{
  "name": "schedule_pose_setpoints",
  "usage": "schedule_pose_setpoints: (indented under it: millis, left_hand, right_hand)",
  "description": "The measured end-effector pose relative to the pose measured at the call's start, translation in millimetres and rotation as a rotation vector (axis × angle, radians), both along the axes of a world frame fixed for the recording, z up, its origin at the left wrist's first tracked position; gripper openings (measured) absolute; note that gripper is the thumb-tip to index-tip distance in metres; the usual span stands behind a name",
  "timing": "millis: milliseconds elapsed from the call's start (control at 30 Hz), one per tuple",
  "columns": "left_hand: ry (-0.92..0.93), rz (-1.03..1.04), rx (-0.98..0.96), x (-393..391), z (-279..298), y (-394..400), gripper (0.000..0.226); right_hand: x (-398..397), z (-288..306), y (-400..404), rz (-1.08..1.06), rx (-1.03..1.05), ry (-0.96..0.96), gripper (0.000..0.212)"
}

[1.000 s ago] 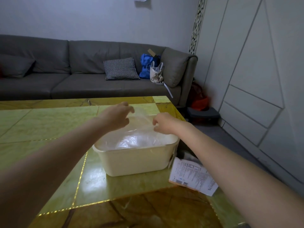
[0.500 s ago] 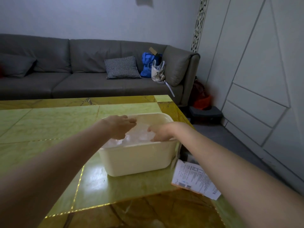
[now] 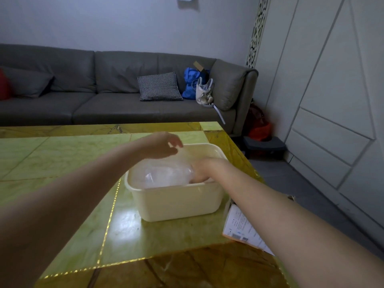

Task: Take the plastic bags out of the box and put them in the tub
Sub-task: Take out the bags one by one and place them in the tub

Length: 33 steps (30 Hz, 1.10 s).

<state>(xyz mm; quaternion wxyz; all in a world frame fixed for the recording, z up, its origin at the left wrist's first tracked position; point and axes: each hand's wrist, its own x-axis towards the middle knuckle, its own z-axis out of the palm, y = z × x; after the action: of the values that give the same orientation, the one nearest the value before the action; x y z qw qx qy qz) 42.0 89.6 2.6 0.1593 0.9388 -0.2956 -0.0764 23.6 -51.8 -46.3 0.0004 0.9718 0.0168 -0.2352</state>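
A cream plastic tub (image 3: 176, 201) stands on the green table and holds crumpled clear plastic bags (image 3: 164, 173). My left hand (image 3: 159, 145) hovers above the tub's far left rim. Its fingers are curled, and the fingertips pinch a thin edge of clear plastic that runs down into the tub. My right hand (image 3: 200, 170) is down inside the tub at its right side and presses on the bags, with its fingertips hidden by the plastic. The cardboard box (image 3: 242, 228), which has a white label, sits off the table's right edge, partly behind my right forearm.
The glossy green and gold table (image 3: 62, 163) stretches left and toward me. A grey sofa (image 3: 104, 96) stands behind it, with a checked cushion (image 3: 159, 87), a blue bag and a white bag. At the right are the floor and white wall panels.
Both hands spread a bag over the tub, then pushed it down inside. Since then my left hand has risen above the rim and my right hand has gone deeper into the tub.
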Motion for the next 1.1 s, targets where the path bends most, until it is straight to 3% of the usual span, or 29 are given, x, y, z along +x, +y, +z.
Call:
schedule_pose_setpoints:
  millis: [67, 167, 267, 367, 467, 567, 667, 767, 900, 1033, 1100]
  left_hand:
    - [0.124, -0.106, -0.004, -9.9, 2.9, -7.6, 0.026]
    - [0.265, -0.135, 0.342, -13.4, -10.1, -10.7, 0.026]
    - [0.385, -0.045, 0.346, -12.7, -18.1, 0.3, 0.028]
    - [0.192, -0.025, 0.341, -18.2, -10.1, 5.3, 0.024]
    - [-0.008, 0.005, 0.173, -36.0, 7.0, -5.0, 0.024]
    - [-0.114, -0.059, 0.025, -61.4, 19.8, -33.4, 0.023]
    - [-0.154, -0.161, -0.089, -85.1, 18.8, -62.3, 0.022]
    - [-0.12, -0.246, -0.044, -108.6, 3.4, -87.2, 0.023]
    - [-0.093, -0.253, 0.18, -122.0, -14.6, -105.3, 0.033]
    - [-0.031, -0.225, 0.125, -121.0, -13.7, -110.5, 0.042]
    - [-0.015, -0.222, 0.096, -121.0, -13.4, -111.6, 0.042]
  right_hand:
    - [-3.4, 4.6, -1.5, -0.006, 0.042, -0.042, 0.06]
    - [-13.5, 19.9, -11.3, -0.027, 0.153, -0.075, 0.081]
    - [-21.7, 33.6, -25.5, -0.037, 0.221, -0.086, 0.079]
    - [-34.2, 50.4, -35.9, -0.006, 0.261, -0.2, 0.054]
    - [-54.1, 66.3, -46.2, -0.045, 0.348, -0.299, 0.032]
    - [-78.2, 75.1, -65.8, -0.111, 0.296, -0.298, 0.014]
    - [-101.9, 73.5, -83.8, -0.209, 0.243, -0.132, 0.026]
    - [-126.8, 51.2, -92.7, -0.279, 0.164, -0.022, 0.028]
    - [-139.4, 22.6, -90.9, -0.264, 0.188, -0.176, 0.02]
    - [-132.2, 29.3, -99.0, -0.294, 0.282, -0.38, 0.013]
    - [-131.8, 33.9, -103.6, -0.293, 0.373, -0.395, 0.025]
